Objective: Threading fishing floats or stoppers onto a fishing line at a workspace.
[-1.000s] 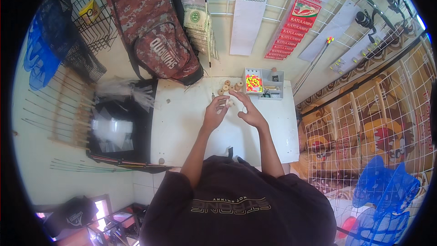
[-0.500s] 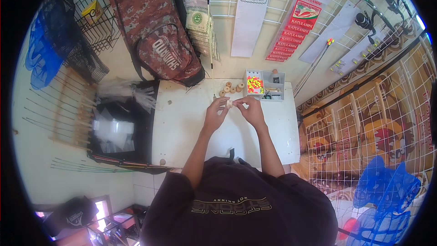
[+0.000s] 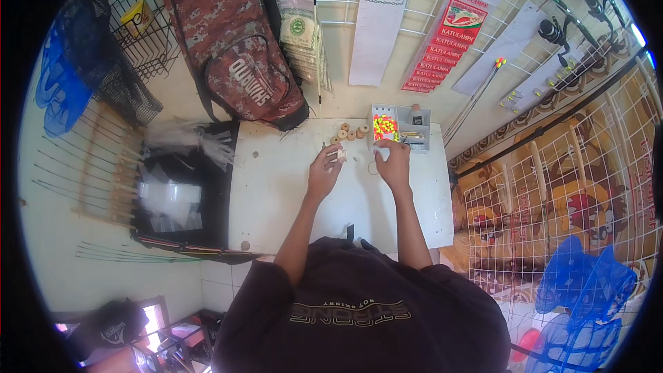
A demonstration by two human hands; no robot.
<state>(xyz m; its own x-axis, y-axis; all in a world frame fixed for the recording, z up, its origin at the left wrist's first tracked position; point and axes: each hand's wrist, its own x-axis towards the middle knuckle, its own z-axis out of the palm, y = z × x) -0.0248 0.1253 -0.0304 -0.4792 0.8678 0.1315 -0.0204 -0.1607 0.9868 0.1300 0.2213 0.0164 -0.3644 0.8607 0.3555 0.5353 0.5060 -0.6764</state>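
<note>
Spool (image 3: pixel 340 155), a small pale piece just above frame centre, sits pinched in the left hand (image 3: pixel 323 173); better kept low over the white surface (image 3: pixel 276 193) while the right hand (image 3: pixel 394 164), curled shut on something unclear, works beside the tray (image 3: pixel 421 139).

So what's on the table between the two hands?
Mostly bare white table. In the head view, the left hand pinches a small pale piece; the right hand is near the compartment box. A faint thin loop may lie between them, too small to tell.
</note>
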